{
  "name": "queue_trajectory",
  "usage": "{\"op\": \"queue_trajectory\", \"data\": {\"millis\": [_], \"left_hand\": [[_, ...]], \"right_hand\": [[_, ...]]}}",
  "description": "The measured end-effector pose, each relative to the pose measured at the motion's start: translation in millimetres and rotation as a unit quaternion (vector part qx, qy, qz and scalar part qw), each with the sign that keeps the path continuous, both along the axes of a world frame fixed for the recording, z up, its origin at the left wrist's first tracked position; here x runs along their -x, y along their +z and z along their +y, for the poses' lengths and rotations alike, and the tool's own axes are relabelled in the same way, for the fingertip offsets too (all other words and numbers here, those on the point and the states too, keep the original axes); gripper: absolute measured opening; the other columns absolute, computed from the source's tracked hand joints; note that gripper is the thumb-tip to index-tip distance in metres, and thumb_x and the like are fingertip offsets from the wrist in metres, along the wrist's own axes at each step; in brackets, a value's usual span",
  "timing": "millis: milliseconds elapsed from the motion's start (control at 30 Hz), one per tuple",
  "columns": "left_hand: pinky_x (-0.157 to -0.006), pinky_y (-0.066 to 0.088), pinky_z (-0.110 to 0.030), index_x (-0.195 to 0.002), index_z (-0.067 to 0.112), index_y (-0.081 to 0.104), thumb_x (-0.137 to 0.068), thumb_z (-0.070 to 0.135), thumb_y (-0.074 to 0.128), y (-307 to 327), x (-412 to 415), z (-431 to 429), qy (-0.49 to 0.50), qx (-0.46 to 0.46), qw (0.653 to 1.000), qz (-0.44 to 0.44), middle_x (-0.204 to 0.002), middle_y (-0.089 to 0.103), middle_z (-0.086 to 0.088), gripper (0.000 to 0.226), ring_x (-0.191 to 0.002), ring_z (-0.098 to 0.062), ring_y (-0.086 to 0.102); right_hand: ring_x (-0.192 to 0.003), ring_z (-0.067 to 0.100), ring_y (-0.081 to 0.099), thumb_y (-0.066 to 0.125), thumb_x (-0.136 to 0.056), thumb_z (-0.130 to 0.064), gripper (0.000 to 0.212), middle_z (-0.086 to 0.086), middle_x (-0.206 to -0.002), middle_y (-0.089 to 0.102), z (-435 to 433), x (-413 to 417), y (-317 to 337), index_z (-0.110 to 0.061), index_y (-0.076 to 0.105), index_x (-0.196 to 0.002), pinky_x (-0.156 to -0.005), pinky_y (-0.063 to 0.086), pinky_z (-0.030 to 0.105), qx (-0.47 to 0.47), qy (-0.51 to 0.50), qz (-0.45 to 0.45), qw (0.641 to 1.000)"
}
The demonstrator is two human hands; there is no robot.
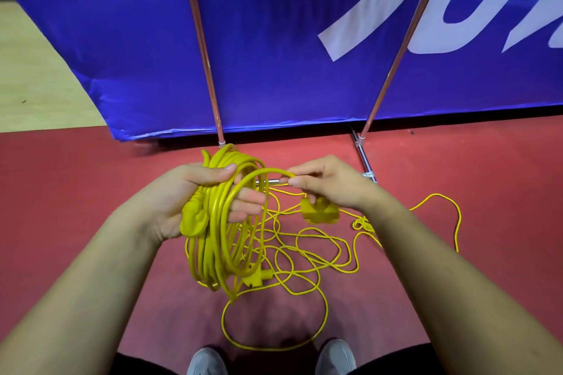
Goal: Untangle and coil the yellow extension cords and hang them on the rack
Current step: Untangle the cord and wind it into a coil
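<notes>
Grey shoes (pixel 207 362) nearest, loose cord tangle (pixel 307 256) on red floor (pixel 76 179) just ahead. Left hand (pixel 195 198) curled tight round yellow cord coil (pixel 217 250). Right hand (pixel 330 184) pinches coil's top loop, thumb and forefinger together, socket block (pixel 320 212) just below. Rack poles (pixel 201 39), blue banner (pixel 274 55) far

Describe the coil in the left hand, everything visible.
The coil is thick yellow cord, glossy like plastic, wound in several loops that hang upright above the red floor. The left hand grips its top, fingers through the loops; a yellow plug lies against the palm. The right hand pinches the outermost loop.
</notes>
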State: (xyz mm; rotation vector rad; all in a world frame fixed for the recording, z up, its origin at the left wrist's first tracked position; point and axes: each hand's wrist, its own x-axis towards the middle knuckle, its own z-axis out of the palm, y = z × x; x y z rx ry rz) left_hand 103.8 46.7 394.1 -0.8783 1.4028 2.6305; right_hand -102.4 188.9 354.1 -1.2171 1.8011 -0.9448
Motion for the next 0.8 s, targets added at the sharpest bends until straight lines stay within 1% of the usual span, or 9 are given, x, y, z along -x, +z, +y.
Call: {"op": "queue_trajectory", "data": {"millis": [67, 167, 267, 400, 533, 600, 667, 733, 800], "left_hand": [[-0.05, 0.058, -0.033, -0.081, 0.001, 0.061, -0.064, 0.025, 0.078, -0.9, 1.8, 3.8, -0.006, 0.017, 1.0, -0.012, -0.09, 0.07, -0.031, 0.034, -0.066, -0.034, 0.072], [-0.042, 0.053, -0.027, -0.085, -0.001, 0.06, -0.08, 0.02, 0.055, -4.5, 4.3, 6.6, -0.013, 0.048, 0.998, -0.03, -0.076, 0.071, -0.022, 0.022, -0.048, -0.024, 0.064], [-0.043, 0.051, -0.028, -0.08, 0.003, 0.068, -0.08, 0.024, 0.065, -9.2, 2.5, 5.6, -0.023, 0.052, 0.998, -0.008, -0.065, 0.064, -0.014, 0.022, -0.045, -0.023, 0.059], [-0.048, 0.051, -0.029, -0.076, 0.01, 0.068, -0.055, 0.043, 0.089, -10.7, -1.5, 5.9, -0.071, 0.058, 0.995, 0.034, -0.06, 0.054, -0.008, 0.044, -0.05, -0.022, 0.057], [-0.048, 0.043, -0.026, -0.066, 0.006, 0.055, -0.067, 0.012, 0.08, -11.0, 2.4, 10.4, -0.107, 0.162, 0.981, -0.017, -0.053, 0.043, -0.006, 0.026, -0.045, -0.02, 0.047], [-0.048, 0.041, -0.025, -0.059, 0.006, 0.053, -0.072, 0.004, 0.074, -12.0, 7.5, 10.5, -0.111, 0.246, 0.961, -0.063, -0.051, 0.044, -0.009, 0.025, -0.043, -0.02, 0.046], [-0.051, 0.043, -0.027, -0.053, 0.008, 0.055, -0.076, 0.006, 0.072, -13.3, 13.6, 10.3, -0.13, 0.35, 0.921, -0.115, -0.05, 0.052, -0.012, 0.029, -0.043, -0.022, 0.049], [-0.052, 0.046, -0.028, -0.06, 0.006, 0.057, -0.076, 0.011, 0.07, -13.3, 19.3, 12.5, -0.153, 0.423, 0.88, -0.15, -0.051, 0.059, -0.012, 0.021, -0.044, -0.022, 0.054], [-0.046, 0.046, -0.024, -0.076, 0.005, 0.05, -0.076, 0.011, 0.069, -16.1, 21.9, 13.2, -0.15, 0.475, 0.848, -0.182, -0.055, 0.065, -0.009, 0.02, -0.042, -0.018, 0.057]], "right_hand": [[-0.036, 0.002, 0.037, 0.062, -0.094, -0.013, 0.02, -0.013, -0.04, 0.043, -1.1, -7.4, 17.1, -0.017, 0.072, -0.11, -0.04, 0.028, 0.01, 0.005, 0.03, 0.042, 0.999], [-0.039, -0.005, 0.047, 0.057, -0.095, -0.005, 0.025, -0.021, -0.038, 0.046, -1.4, -19.0, 37.8, -0.005, 0.068, -0.118, -0.043, 0.035, 0.007, 0.032, 0.059, 0.068, 0.995], [-0.034, 0.003, 0.038, 0.058, -0.096, -0.01, 0.024, -0.014, -0.037, 0.041, -2.9, -21.6, 44.7, -0.011, 0.071, -0.116, -0.038, 0.031, 0.01, 0.034, 0.051, 0.047, 0.997], [-0.04, 0.001, 0.039, 0.062, -0.093, -0.011, 0.023, -0.018, -0.043, 0.045, -2.0, -26.8, 42.5, -0.007, 0.072, -0.114, -0.042, 0.03, 0.009, 0.018, 0.087, 0.062, 0.994], [-0.038, 0.001, 0.042, 0.064, -0.092, -0.008, 0.015, -0.017, -0.044, 0.048, -1.3, -27.6, 48.2, -0.006, 0.073, -0.103, -0.04, 0.03, 0.009, 0.001, 0.096, 0.1, 0.99], [-0.042, 0.0, 0.047, 0.06, -0.089, -0.006, 0.012, -0.014, -0.046, 0.052, -3.9, -26.5, 47.3, -0.009, 0.071, -0.093, -0.044, 0.034, 0.013, -0.022, 0.101, 0.175, 0.979], [-0.058, 0.003, 0.051, 0.057, -0.085, -0.011, 0.013, -0.011, -0.059, 0.053, -6.9, -25.5, 40.3, -0.017, 0.069, -0.087, -0.062, 0.036, 0.022, -0.036, 0.106, 0.299, 0.948], [-0.081, 0.016, 0.055, 0.053, -0.086, -0.017, 0.014, -0.008, -0.077, 0.054, -7.8, -25.6, 30.3, -0.021, 0.067, -0.088, -0.078, 0.037, 0.033, -0.034, 0.091, 0.389, 0.916], [-0.094, 0.025, 0.054, 0.052, -0.087, -0.022, 0.018, -0.002, -0.092, 0.054, -8.1, -26.3, 21.7, -0.023, 0.069, -0.091, -0.08, 0.038, 0.039, 0.003, 0.06, 0.467, 0.882]]}}
